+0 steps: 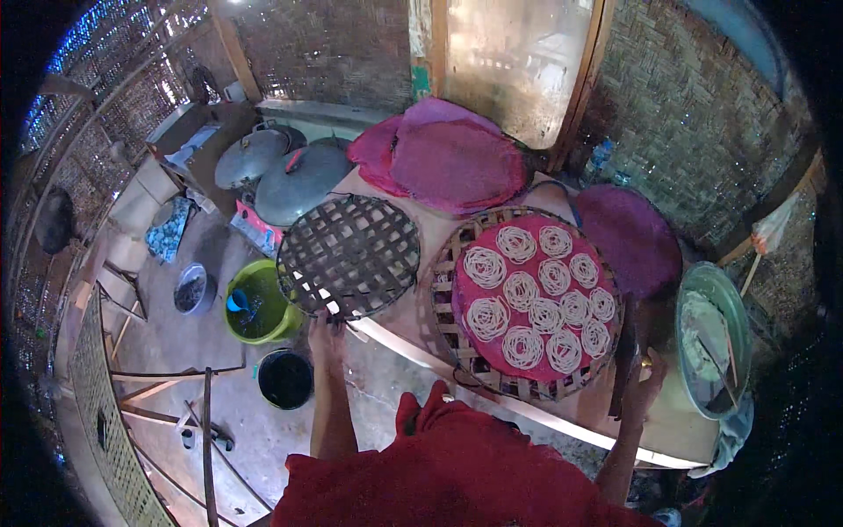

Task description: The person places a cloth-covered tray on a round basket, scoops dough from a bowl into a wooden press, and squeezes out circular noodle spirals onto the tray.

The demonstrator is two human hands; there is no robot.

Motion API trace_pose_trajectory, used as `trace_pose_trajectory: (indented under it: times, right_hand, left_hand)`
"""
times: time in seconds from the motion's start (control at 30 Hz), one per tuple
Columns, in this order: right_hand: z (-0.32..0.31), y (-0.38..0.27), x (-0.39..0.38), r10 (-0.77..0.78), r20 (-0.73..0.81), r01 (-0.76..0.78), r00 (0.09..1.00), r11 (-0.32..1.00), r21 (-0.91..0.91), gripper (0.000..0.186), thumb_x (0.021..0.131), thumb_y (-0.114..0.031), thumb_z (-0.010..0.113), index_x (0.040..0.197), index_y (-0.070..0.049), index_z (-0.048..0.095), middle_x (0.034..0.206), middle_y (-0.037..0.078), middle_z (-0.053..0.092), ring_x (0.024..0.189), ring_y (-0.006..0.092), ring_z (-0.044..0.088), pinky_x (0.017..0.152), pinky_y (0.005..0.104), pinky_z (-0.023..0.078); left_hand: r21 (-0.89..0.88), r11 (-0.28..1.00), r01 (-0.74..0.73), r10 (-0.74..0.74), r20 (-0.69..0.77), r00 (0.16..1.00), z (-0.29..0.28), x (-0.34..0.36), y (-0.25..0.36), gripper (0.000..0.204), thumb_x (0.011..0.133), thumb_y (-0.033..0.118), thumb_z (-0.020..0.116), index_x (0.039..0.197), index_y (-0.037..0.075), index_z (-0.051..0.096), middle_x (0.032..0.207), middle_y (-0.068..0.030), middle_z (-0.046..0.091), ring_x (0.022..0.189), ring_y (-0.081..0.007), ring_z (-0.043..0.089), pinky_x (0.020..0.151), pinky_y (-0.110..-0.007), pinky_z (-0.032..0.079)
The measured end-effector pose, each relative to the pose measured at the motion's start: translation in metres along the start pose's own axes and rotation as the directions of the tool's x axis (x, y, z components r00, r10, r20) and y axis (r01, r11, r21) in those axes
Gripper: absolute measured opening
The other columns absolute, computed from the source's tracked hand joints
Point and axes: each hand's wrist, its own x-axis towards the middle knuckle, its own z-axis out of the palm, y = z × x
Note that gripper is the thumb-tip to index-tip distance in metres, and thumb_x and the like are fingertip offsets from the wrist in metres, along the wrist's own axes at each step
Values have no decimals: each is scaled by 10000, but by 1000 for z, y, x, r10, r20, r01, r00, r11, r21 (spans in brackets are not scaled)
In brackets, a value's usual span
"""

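My left hand [327,334] grips the near rim of a dark, round, open-weave tray [351,250], which has nothing lying on it. Part of that tray reaches past the table's front edge. To its right, a second woven tray [445,321] bears a round pink cloth [479,351]. Several flat coils of pale noodles [544,314] are spread over the cloth. My right hand [648,376] is at the table's right side, its fingers curled beside a dark, flat, upright strip [624,369]. What these fingers hold, if anything, is hidden.
Pink round cloths [457,162] are stacked at the back; a purple one [628,237] lies to the right. A green basin [749,342] with pale dough-like stuff stands far right. On the left are lidded pots [303,184], a lime tub [285,325] and a black bucket [285,379].
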Motion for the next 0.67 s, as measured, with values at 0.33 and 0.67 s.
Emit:
trace_pose_trajectory:
  times: [0.33, 0.67]
  right_hand:
    - [3, 4, -4, 52, 37, -60, 998, 966, 253, 256, 872, -220, 584, 1048, -38, 553, 1017, 132, 567, 962, 255, 542, 817, 375, 434]
    - [1, 29, -15, 182, 66, -194, 981, 934, 301, 245, 901, -242, 553, 1051, -49, 552, 1059, 114, 542, 1007, 240, 522, 867, 385, 411]
  left_hand:
    - [-124, 967, -222, 246, 232, 941, 103, -98, 97, 140, 887, 180, 560, 970, 69, 578, 854, 7, 607, 728, -93, 565, 645, -236, 478]
    - [-235, 966, -107, 212, 485, 849, 284, -90, 99, 247, 862, 167, 607, 1082, 67, 558, 1087, -78, 564, 954, -190, 538, 804, -309, 485]
